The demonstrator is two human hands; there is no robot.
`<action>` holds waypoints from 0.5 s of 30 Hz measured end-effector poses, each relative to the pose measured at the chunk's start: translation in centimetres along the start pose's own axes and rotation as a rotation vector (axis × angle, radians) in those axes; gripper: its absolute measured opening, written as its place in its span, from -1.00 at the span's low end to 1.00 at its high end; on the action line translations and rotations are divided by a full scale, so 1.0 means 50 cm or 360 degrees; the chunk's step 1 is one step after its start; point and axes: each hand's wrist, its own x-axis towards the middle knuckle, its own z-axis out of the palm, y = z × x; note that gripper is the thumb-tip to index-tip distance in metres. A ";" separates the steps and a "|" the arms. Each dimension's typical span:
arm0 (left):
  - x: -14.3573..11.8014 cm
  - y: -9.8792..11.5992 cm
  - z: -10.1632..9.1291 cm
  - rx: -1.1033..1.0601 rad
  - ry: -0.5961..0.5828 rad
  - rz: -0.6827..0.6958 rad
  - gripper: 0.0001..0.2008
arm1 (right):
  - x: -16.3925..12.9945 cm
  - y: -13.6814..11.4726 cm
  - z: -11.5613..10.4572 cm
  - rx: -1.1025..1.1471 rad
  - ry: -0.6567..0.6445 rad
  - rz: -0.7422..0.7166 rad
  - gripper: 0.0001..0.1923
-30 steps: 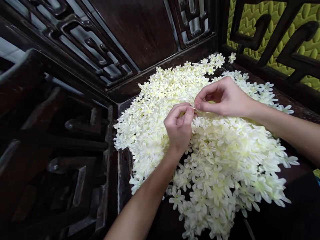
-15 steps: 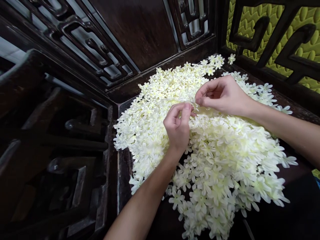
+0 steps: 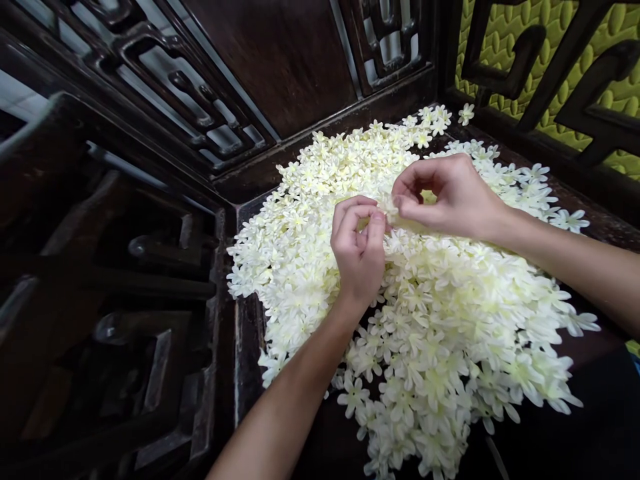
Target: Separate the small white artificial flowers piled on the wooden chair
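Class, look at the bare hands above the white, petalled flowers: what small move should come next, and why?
Perhaps the bare right hand should ease slightly toward the bare left hand: the two face each other closely across a small, pale, blurred piece, above heaped white, yellow-tinged, petalled flowers. Which hand grips it is unclear, so gentleness seems wise.

Dark wooden fretwork (image 3: 125, 48) beside a solid panel (image 3: 280, 60), yellow-green quilted material (image 3: 500, 40) behind openwork (image 3: 557, 73) at right.
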 end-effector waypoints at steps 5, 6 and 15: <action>0.000 -0.001 0.002 -0.0025 0.0054 -0.0021 -0.83 | 0.004 0.009 -0.003 -0.0202 0.0133 -0.0008 -0.89; -0.001 -0.001 0.003 -0.0037 0.0064 -0.0035 -0.83 | 0.005 0.010 -0.004 -0.0179 0.0186 0.0004 -0.91; -0.003 0.003 0.003 -0.0078 0.0123 -0.0026 -0.86 | -0.001 -0.009 -0.010 0.0213 -0.0298 -0.0204 -0.81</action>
